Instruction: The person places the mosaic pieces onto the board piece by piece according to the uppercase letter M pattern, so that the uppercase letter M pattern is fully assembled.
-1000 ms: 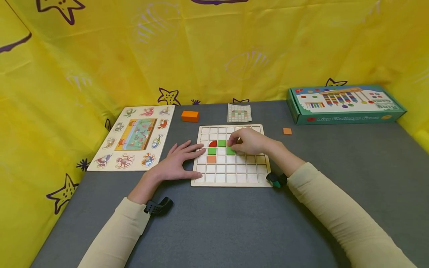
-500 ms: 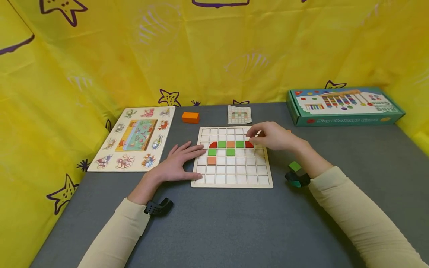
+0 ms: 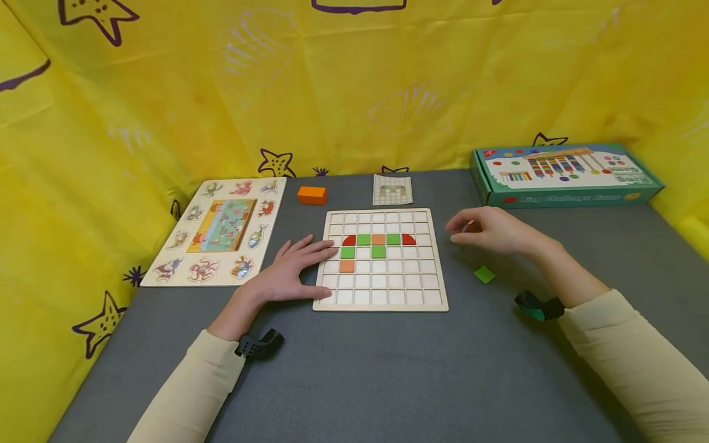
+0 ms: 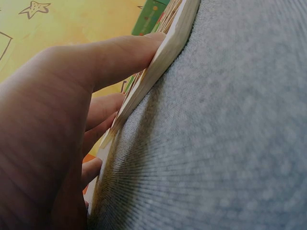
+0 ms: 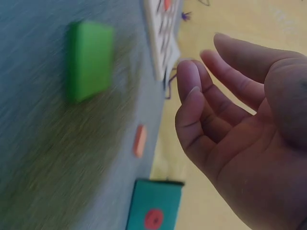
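My left hand [image 3: 299, 269] rests spread on the left edge of a wooden grid board [image 3: 388, 298]; its thumb and fingertips lie along the rim. Set in the board is a row of tiles: a curved red tile [image 3: 349, 240] and another [image 3: 408, 239] at the ends, two green and one orange between. Below that row lie two more green tiles and an orange tile [image 3: 346, 266]. My right hand [image 3: 498, 231] hovers right of the board, fingers loosely bent, nothing between them. Under it lies a green tile [image 3: 484, 275]; a small orange tile [image 5: 139, 141] shows in the right wrist view.
A picture card [image 3: 392, 198] lies behind the board, with an orange block [image 3: 312, 195] to its left. At the left is a sea-animal puzzle board [image 3: 166, 258]. A green game box [image 3: 576, 198] stands back right, before a yellow curtain [image 3: 332, 80].
My right hand has left the board and moved right, first past the red end tile. The tiles it covered and the green tile on the table now show. My left hand stays put.
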Demonstrator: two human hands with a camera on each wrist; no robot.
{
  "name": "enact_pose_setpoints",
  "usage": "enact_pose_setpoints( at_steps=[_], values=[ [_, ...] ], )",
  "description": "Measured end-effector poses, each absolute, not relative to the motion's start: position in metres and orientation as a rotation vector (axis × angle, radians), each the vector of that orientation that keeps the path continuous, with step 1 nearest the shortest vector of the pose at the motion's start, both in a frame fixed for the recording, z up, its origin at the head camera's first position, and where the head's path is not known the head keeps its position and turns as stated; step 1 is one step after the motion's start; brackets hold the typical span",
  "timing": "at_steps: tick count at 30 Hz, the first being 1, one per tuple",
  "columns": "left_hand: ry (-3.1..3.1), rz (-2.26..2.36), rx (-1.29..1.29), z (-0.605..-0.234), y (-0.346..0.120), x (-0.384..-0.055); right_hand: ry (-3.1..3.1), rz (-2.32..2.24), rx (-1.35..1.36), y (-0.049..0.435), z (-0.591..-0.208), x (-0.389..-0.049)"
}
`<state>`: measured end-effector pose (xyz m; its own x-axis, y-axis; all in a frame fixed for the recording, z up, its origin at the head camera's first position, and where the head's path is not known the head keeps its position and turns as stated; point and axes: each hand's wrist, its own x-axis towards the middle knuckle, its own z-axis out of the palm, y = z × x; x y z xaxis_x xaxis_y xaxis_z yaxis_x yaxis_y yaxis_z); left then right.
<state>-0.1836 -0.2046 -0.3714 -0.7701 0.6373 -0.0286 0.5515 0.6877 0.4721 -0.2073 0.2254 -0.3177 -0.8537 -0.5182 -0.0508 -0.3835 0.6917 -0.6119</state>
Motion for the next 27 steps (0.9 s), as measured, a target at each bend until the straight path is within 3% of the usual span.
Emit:
enact_pose_setpoints(
  at_steps=[13, 27],
  values=[
    [2.711, 0.661, 0.968, -0.373, -0.206, -0.184, 2.658, -0.873, -0.681, 0.263, -0.331, -0.188],
    [2.717, 0.659, 0.972, -0.372, -0.206, -0.184, 2.566, -0.937, -0.675, 0.269, -0.342, -0.174]
  ],
)
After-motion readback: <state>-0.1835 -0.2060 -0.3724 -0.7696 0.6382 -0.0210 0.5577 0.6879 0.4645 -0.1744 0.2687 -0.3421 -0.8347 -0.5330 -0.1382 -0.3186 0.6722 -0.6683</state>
